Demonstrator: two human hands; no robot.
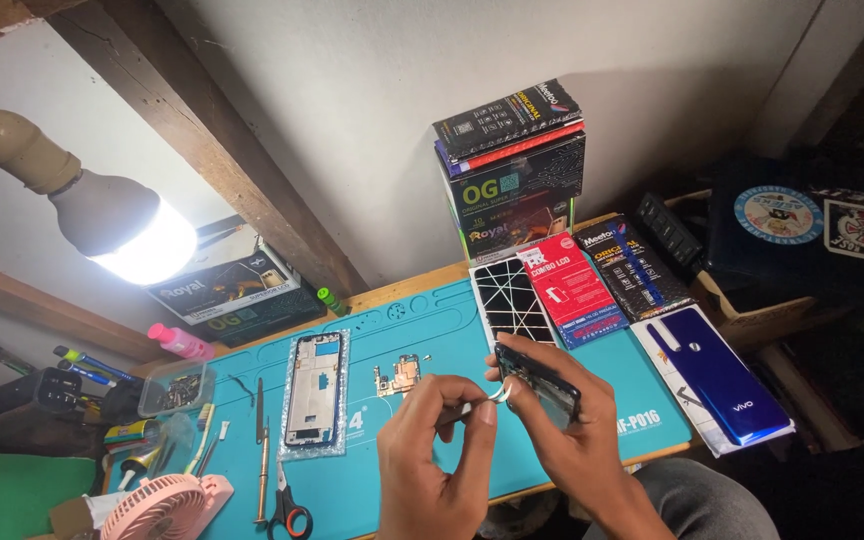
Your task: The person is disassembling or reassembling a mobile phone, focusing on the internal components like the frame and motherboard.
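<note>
Holding a small dark phone part (542, 383) in our right hand (572, 440), we keep it tilted above the blue work mat (432, 330), fingers closed around its lower edge. Our left hand (432, 450) pinches a thin white strip (497, 395) between thumb and forefinger, right at the near corner of the part. We judge this is a peeling move, so we should pull the strip low and slowly, along the surface, while the right hand grips only the edges.

Just beyond the left hand lies a small gold-coloured board (398, 377), and further to the left of it a phone frame (314, 388) rests on a clear wrapper. Well to the left of that hand stands a clear plastic tray (176, 388) with small dark pieces inside; we cannot tell what they are. Scissors (287, 510) and a pink fan (167, 508) lie near that hand's wrist side. Beyond the right hand lies a cracked screen (510, 300), and to its right a blue back cover (717, 375). An open cardboard box (752, 305) stands further right; its content is too dark to see.
</note>
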